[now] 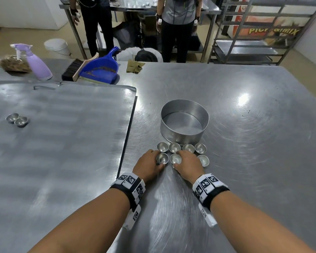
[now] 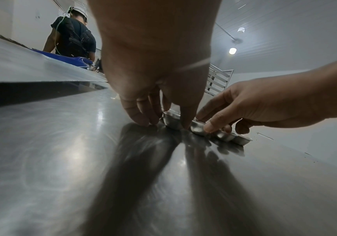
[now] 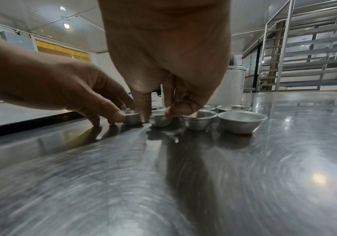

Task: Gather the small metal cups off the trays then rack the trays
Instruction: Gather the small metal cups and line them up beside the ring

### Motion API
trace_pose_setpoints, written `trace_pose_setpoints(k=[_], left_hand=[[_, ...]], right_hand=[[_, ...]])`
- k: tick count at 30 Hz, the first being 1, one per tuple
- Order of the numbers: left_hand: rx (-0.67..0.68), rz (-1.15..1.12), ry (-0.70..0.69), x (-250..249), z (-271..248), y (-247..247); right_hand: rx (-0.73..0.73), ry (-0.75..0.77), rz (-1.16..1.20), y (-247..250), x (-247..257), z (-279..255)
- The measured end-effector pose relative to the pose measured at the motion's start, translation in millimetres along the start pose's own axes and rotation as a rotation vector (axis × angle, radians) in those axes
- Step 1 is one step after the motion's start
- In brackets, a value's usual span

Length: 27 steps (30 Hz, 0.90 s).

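Note:
Several small metal cups (image 1: 188, 148) stand in two rows on the steel table, just in front of a round tin. My left hand (image 1: 158, 159) pinches the near-left cup (image 2: 171, 122) between thumb and fingers. Beside it, my right hand (image 1: 176, 159) pinches the neighbouring cup (image 3: 159, 121) the same way. Both cups sit on the table. A large flat tray (image 1: 62, 143) lies to the left. Two more cups (image 1: 16, 119) stand side by side on its far left part.
The empty round tin (image 1: 181, 137) stands behind the cups. At the table's back left are a purple spray bottle (image 1: 37, 64), a brush (image 1: 72, 69), a blue dustpan (image 1: 100, 68) and a cloth (image 1: 134, 66). A tray rack (image 1: 259, 33) stands beyond the table's far right. Two people (image 1: 177, 24) stand behind.

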<state>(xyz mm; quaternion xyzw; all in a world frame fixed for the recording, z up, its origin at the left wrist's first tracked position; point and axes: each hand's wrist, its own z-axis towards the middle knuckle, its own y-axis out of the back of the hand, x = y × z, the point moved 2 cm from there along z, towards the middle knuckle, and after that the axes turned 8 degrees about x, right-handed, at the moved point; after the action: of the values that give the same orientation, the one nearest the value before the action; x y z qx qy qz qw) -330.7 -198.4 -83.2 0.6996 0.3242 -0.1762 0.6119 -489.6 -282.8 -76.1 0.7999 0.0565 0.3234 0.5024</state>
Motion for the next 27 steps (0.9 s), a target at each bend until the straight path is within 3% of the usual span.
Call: trace_pose_setpoints(k=[19,27], left_hand=[[-0.009,0.0,0.009,0,0,-2],[-0.007,0.029,0.118,14,-29,20]], right_hand=[[-0.019,-0.025,0.011,4,-1,-3],[-0.067,-0.016,0.072,13,31,-1]])
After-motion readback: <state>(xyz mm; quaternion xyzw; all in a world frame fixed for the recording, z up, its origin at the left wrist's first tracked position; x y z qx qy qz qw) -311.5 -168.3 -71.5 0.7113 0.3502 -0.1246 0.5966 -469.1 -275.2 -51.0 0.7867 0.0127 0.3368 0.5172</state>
